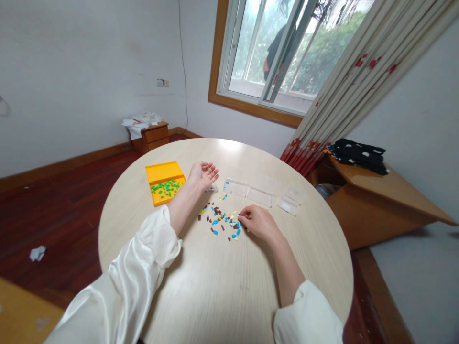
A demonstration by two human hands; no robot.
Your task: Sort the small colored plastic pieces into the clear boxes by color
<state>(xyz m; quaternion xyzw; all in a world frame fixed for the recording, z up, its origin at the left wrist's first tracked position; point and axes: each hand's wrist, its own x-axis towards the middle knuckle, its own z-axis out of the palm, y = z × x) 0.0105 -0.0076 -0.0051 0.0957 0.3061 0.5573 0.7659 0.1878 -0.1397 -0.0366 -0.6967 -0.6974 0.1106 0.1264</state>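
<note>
Right hand [260, 221] pinched narrow at right edge of the loose bricks [217, 210], mid-pile on the surface [215, 282]; can't tell if it grips one. Left hand [203, 176] palm up, fingers loosely spread, beside yellow box [165, 171] holding green pieces [167, 188].

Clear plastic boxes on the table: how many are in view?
4: a partly hidden box by the left hand, then rightward a box with blue pieces, a middle box and a far-right box. The left arm may hide others.
</note>
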